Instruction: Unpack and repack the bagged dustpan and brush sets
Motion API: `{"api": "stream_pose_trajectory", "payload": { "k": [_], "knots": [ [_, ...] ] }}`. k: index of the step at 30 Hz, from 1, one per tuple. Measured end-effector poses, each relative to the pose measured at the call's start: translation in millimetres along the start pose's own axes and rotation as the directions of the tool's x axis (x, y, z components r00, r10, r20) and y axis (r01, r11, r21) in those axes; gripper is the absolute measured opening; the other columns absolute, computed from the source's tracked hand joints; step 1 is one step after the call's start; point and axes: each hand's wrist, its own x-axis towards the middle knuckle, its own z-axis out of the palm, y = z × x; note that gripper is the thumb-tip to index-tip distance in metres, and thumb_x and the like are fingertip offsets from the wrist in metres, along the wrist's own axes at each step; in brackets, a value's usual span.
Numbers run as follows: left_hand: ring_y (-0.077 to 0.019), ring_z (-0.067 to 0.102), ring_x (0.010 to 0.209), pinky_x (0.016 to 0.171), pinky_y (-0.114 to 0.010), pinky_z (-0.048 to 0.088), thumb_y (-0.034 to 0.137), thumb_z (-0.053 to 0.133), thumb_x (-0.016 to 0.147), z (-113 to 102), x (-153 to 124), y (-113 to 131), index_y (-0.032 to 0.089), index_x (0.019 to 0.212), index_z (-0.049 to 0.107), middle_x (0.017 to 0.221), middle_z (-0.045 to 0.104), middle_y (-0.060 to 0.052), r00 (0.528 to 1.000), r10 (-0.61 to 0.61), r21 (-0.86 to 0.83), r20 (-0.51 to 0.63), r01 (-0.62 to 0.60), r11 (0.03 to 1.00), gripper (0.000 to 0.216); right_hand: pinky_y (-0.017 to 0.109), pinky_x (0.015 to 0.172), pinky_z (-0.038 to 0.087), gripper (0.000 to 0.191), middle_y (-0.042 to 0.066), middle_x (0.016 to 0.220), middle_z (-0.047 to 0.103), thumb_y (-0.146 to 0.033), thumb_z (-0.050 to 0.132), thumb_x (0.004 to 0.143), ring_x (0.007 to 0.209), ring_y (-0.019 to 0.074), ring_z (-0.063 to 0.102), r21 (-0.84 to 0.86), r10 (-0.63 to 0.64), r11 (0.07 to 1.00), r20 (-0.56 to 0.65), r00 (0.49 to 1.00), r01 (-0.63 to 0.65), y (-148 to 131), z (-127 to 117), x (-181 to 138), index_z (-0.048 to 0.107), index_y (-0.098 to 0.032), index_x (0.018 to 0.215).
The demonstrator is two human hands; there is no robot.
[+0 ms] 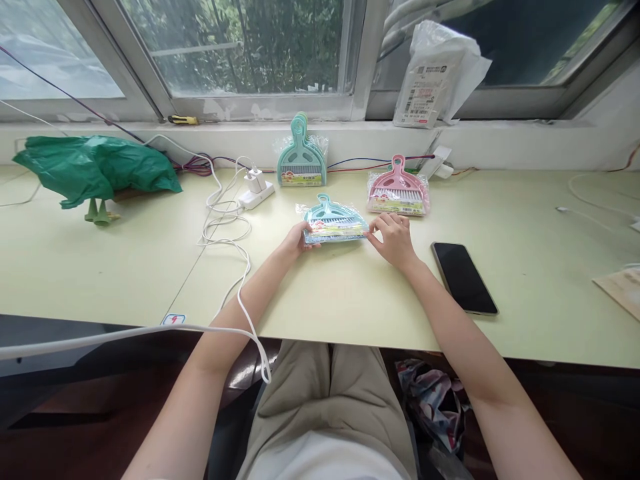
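Gripping a blue dustpan set (pixel 334 223) behind the bench's front edge (pixel 325 337), the left hand (pixel 299 239) hides fingers beneath; the right hand (pixel 395 239) pinches its end.

I see daylight coming through grey-framed windows (pixel 185 107) across the top of the frame, green foliage (pixel 285 40) behind the upper-middle pane; below, a white wall (pixel 355 141), then a pale yellow-green table (pixel 310 297) spanning edge to edge, dark beneath at both lower corners

On the pale green table (pixel 330 293) rest 1 phone (pixel 465 279), 1 power strip (pixel 257 196) and a pink dustpan (pixel 399 185).
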Motion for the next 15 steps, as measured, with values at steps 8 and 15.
{"api": "stream_pose_trajectory", "payload": {
  "k": [8,15],
  "knots": [
    [-0.0154,0.061,0.046,0.033,-0.020,0.036,0.021,0.050,0.059,-0.3,-0.2,1.6,0.012,0.092,0.058,0.071,0.068,-0.008,0.999,-0.033,0.025,0.013,0.032,0.999,0.035,0.038,0.086,0.030,0.028,0.005,0.087,0.062,-0.039,0.048,0.091,0.089,0.0226,0.054,0.028,0.001,1.000,0.002,1.000,-0.001,3.3,3.2,-0.9,0.055,-0.021,0.071],
    [-0.0126,0.055,0.039,0.032,-0.021,0.038,0.020,0.052,0.058,-3.1,4.3,-1.4,0.014,0.086,0.058,0.064,0.065,-0.007,0.996,-0.041,0.008,0.082,0.041,0.999,0.030,0.037,0.088,0.038,0.021,0.008,0.109,0.064,-0.029,0.041,0.094,0.102,0.0237,0.055,0.139,-0.033,0.990,0.039,0.999,0.027,0.9,3.8,0.2,0.059,-0.022,0.100]
  ]
}}
